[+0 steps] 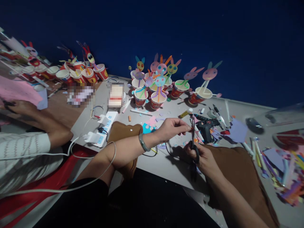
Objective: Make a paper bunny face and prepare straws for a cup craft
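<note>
1. Dark blue wall [152, 31] rises behind a pale tabletop [154, 167] strewn with paper scraps.
2. From my remote seat, I see the right hand [203, 156] with its grip clamped around the handles of the scissors [196, 153], blades pointing up, probably to keep the cutting edges in sight.
3. My left hand [171, 128] has its grip pinched together on a small reddish piece [192, 129], too small to identify, right beside the blades; I judge the fingertip hold gives fine control.
4. Just beyond lies a black gun-shaped tool [207, 128], seemingly within easy reach.
5. Farther back, paper cups [158, 100] stand grouped, likely supporting the rabbit-faced figures [209, 73] upright.
</note>
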Demonstrator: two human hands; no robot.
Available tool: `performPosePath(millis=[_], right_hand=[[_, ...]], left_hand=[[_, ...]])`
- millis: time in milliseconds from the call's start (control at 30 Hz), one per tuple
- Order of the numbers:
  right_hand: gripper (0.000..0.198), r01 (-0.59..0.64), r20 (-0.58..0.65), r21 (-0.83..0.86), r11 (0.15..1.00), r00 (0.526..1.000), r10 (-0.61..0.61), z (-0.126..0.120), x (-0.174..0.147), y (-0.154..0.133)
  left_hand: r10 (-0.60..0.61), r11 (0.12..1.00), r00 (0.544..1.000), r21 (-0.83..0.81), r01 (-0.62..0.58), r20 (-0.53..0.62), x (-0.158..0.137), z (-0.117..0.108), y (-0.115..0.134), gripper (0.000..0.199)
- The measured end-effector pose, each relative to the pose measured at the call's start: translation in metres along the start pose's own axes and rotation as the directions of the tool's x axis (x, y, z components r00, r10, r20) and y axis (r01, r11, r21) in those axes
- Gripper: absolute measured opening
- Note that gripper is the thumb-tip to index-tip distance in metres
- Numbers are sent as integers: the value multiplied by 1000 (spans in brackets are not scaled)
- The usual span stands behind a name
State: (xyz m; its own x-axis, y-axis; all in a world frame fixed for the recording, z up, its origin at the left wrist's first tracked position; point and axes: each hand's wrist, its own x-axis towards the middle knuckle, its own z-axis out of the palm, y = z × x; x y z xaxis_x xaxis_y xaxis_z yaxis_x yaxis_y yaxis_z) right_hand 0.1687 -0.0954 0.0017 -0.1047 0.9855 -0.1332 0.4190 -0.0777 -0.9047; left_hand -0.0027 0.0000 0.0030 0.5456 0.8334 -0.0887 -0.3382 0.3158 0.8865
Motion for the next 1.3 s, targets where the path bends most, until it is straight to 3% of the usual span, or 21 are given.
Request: performPosePath(millis=[500,867,1167,1300], right_hand=[[61,-87,164,6,996,983,85,-24,-3,-7],[60,-91,203,-18,996,975,93,-28,-3,-11],[60,-118,167,15,993,979,114,-28,-6,-6],[61,-88,24,15,996,996,87,-31,-10,1]], left_hand=[[-16,999,1000,34,16,3,-2,0,0,26],[-8,999,1000,46,8,10,0,0,-2,24],[-23,998,1000,54,23,-6,-1,0,0,23],[-17,998,1000,54,18,-19,-2,1,4,27]])
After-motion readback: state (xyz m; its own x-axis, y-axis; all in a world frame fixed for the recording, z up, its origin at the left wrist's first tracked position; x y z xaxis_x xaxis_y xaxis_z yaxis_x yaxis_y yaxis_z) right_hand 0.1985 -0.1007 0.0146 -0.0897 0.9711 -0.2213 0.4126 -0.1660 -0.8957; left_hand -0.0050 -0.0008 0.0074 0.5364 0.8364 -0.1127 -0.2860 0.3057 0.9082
